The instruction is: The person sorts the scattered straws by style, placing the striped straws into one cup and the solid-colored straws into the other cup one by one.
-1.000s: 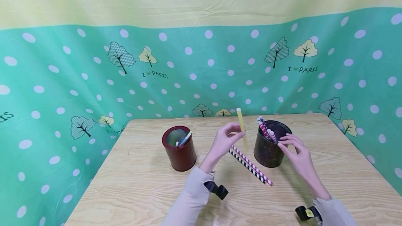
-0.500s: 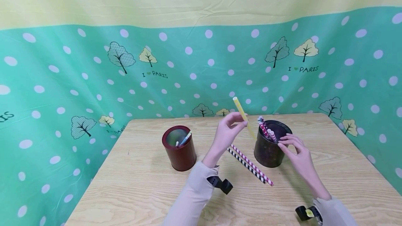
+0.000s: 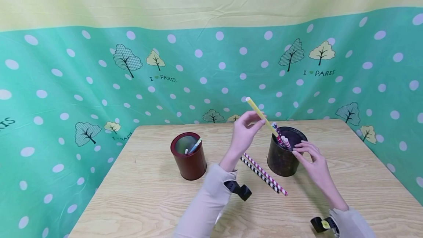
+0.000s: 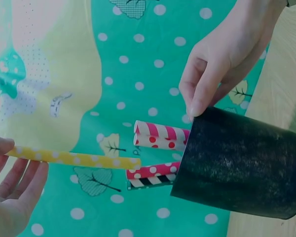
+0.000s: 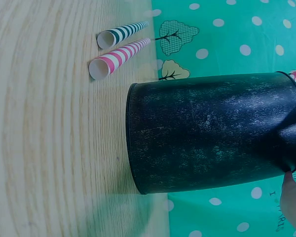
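My left hand [image 3: 242, 131] pinches a yellow paper straw with white dots [image 4: 74, 157] between thumb and fingers. In the head view the straw slants, its lower end overlapping the straws at the black can's mouth. The black can [image 3: 284, 161] stands upright on the right of the table. Several paper straws [image 4: 160, 134], pink-striped, dotted and black-striped, poke out of it. My right hand [image 3: 312, 159] grips the can's near right rim between thumb and fingers. On the table left of the can lie a pink-striped straw [image 3: 265, 174] and a black-striped straw [image 3: 260, 175].
A dark red can [image 3: 190, 162] stands on the left of the wooden table [image 3: 138, 194], with a few straws [image 3: 195, 146] inside, one of them blue. A green dotted cloth [image 3: 198, 65] hangs behind the table.
My left hand has moved right and slightly up, bringing the yellow straw from beside the black can to its mouth and tilting it more. The right hand has stayed on the rim.
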`<control>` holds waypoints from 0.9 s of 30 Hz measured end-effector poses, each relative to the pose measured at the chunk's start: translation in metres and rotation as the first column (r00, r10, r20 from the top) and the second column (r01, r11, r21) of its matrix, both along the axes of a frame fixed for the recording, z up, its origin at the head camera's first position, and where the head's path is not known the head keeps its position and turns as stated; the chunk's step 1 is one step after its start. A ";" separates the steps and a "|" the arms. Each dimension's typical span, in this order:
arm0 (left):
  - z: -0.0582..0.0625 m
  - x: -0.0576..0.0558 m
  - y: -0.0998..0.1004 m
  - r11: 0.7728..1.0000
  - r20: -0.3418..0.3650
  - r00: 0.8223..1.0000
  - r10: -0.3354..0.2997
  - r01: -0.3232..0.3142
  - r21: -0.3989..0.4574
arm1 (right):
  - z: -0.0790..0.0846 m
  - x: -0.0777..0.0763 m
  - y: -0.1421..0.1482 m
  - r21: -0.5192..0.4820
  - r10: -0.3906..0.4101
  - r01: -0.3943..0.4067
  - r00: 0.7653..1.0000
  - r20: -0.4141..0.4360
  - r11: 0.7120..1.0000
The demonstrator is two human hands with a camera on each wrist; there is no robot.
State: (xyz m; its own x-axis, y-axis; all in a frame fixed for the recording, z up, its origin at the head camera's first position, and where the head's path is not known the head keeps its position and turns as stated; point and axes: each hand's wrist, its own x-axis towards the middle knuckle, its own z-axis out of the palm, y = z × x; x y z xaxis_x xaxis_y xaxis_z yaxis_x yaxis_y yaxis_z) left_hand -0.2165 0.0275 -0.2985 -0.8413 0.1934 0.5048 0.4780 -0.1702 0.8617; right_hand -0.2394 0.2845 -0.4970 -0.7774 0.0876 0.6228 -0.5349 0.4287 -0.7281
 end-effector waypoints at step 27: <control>-0.011 -0.017 0.026 0.989 0.060 0.998 0.018 -0.009 -0.150 | -0.012 -0.008 0.005 -0.003 -0.027 0.027 1.000 -0.015 1.000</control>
State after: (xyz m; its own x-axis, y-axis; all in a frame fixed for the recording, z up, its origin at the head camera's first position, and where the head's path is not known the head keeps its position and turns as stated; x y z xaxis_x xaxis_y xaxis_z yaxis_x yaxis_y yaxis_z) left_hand -0.2333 0.0537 -0.3099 -0.8726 0.2518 0.4185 0.4250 -0.0308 0.9047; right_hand -0.2477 0.2895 -0.5091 -0.7655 0.1101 0.6340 -0.5341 0.4408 -0.7214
